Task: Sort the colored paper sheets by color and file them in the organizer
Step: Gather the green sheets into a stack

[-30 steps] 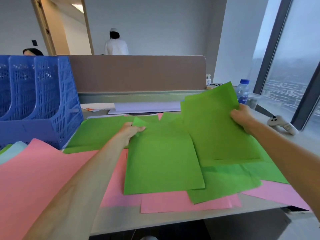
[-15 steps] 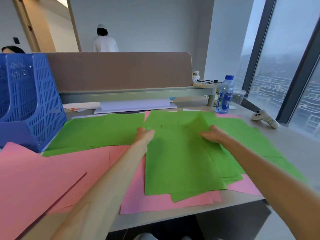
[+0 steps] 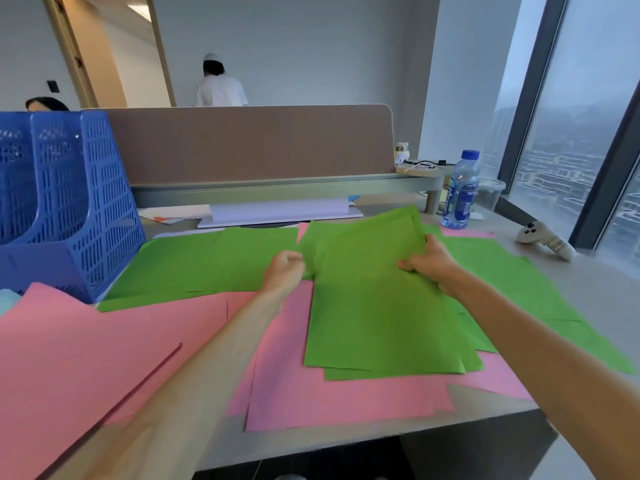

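Gripping the green stack (image 3: 377,306) at mid-desk: right hand (image 3: 431,263) pinching its right edge, left hand (image 3: 285,268) seemingly closed on the left corner. Handling light, floppy, slippery sheets; supporting both edges, heading for the blue organizer (image 3: 69,202).

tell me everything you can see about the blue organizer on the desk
The blue organizer is a plastic file rack with mesh-like slotted walls and slanted front edges, split into upright compartments; at least two show before the frame cuts it off. It stands upright at the desk's far left against the brown divider. No sheets are visible inside. A pink sheet and a green sheet reach its base. Neither hand touches it.
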Motion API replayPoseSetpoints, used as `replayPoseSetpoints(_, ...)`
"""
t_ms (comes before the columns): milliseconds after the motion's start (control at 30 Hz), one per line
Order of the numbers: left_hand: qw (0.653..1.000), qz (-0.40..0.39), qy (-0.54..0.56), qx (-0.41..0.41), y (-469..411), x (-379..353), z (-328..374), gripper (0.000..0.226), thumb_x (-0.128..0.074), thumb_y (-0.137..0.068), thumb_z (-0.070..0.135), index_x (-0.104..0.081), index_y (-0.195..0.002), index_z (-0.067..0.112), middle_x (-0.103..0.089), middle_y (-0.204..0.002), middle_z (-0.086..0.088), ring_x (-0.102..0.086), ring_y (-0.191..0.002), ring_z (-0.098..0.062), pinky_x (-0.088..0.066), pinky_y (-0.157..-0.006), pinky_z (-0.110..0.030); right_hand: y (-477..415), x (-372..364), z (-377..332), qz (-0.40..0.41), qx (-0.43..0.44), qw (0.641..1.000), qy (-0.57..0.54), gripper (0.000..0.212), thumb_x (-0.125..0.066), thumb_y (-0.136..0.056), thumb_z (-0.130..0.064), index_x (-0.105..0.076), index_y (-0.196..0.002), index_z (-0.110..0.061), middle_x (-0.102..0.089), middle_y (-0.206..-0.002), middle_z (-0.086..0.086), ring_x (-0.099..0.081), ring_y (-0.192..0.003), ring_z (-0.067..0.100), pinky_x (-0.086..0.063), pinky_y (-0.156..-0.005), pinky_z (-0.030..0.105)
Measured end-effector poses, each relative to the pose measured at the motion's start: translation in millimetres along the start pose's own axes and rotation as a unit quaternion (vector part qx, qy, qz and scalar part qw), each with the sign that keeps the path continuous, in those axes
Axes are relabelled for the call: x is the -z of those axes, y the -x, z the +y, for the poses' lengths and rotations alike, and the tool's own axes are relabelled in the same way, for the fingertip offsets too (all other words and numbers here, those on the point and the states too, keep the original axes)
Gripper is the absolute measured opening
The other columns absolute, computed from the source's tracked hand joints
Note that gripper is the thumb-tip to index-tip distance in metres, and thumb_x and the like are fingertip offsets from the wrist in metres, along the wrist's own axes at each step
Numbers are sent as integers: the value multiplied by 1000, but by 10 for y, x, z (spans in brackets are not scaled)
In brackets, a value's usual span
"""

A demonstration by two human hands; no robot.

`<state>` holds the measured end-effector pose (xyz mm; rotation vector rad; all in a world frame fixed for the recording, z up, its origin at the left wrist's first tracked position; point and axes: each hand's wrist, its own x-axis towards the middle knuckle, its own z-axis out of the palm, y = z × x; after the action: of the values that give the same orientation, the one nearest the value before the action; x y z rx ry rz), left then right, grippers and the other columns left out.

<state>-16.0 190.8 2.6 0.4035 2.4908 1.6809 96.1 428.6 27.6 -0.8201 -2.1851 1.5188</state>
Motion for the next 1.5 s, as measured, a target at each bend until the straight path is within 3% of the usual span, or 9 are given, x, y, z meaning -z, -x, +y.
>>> replayPoseSetpoints(100, 992, 39, -112, -39, -249, 237, -104, 35, -45, -95, 10, -53, -129, 9, -57, -128, -3, -57, -110, -17, -42, -93, -25, -205, -135, -52, -1, 29, 999, -44, 63, -71, -78, 6, -40, -131, -6, -61, -115, 12, -63, -102, 29, -54, -87, 46)
replayPoseSetpoints(267, 949, 84, -303, 8, -773, 788, -418, 44, -44, -97, 23, -41, -136, 5, -46, -141, -15, -46, -127, -31, -38, -104, -42, -637, -581, -123, -19, 45, 995, -90, 30, -62, -83, 9, -60, -108, -6, -68, -108, 16, -64, -74, 22, -55, -74, 41)
replayPoseSetpoints(533, 908, 110, -363, 178, -1137, 1736, -808, 67, -41, -95, 36, -19, -150, 5, -25, -154, -22, -23, -142, -40, -21, -116, -53, -1076, -1546, -519, -104, 25, 993, -48, 39, -56, -87, 6, -43, -123, 0, -57, -122, 6, -56, -107, 22, -46, -95, 36)
replayPoseSetpoints(700, 880, 96, -392, 249, -1208, 2152, -930, 89, -48, -90, 51, -4, -152, 5, -7, -158, -24, -9, -144, -44, -15, -117, -56, -1167, -1935, -778, -149, 48, 988, -2, 27, -52, -87, 9, -58, -113, 2, -65, -90, 14, -60, -72, 23, -53, -80, 43)
replayPoseSetpoints(967, 905, 41, -405, 124, -1257, 1943, -884, 89, -59, -80, 65, -35, -143, 8, -35, -150, -15, -30, -139, -34, -30, -113, -47, -1536, -1737, -1056, -212, -7, 976, -40, 14, -51, -92, 3, -62, -97, -4, -70, -77, 11, -68, -52, 17, -58, -50, 32)
replayPoseSetpoints(1233, 941, 13, -288, 177, -1262, 1813, -665, 75, -77, -79, 26, -37, -137, 1, -49, -138, -17, -50, -124, -33, -43, -102, -41, -1601, -1848, -799, -146, -48, 988, -28, 28, -54, -87, 6, -56, -115, 8, -64, -90, 20, -61, -73, 28, -54, -78, 45)
replayPoseSetpoints(1367, 937, 4, -298, 184, -1176, 1962, -705, 59, -68, -86, 26, -45, -135, 2, -52, -135, -18, -51, -125, -32, -42, -105, -45, -1395, -2013, -765, -96, 6, 995, 39, 21, -57, -80, 4, -60, -101, 4, -61, -77, 17, -60, -55, 22, -53, -57, 33)
replayPoseSetpoints(1433, 923, 48, -339, 174, -1119, 2124, -775, 54, -56, -91, 23, -41, -139, 3, -46, -141, -14, -45, -129, -31, -40, -107, -42, -1307, -2208, -739, -71, 44, 992, 93, 30, -62, -75, -12, -62, -103, -2, -67, -89, 17, -69, -72, 23, -56, -64, 32)
replayPoseSetpoints(1500, 907, 65, -372, 188, -1050, 2255, -843, 57, -49, -94, 24, -32, -145, 3, -34, -149, -18, -35, -137, -33, -32, -113, -44, -1155, -2409, -759, -52, 85, 985, 144, 38, -63, -80, -12, -55, -116, -3, -62, -116, 21, -63, -105, 32, -48, -87, 33)
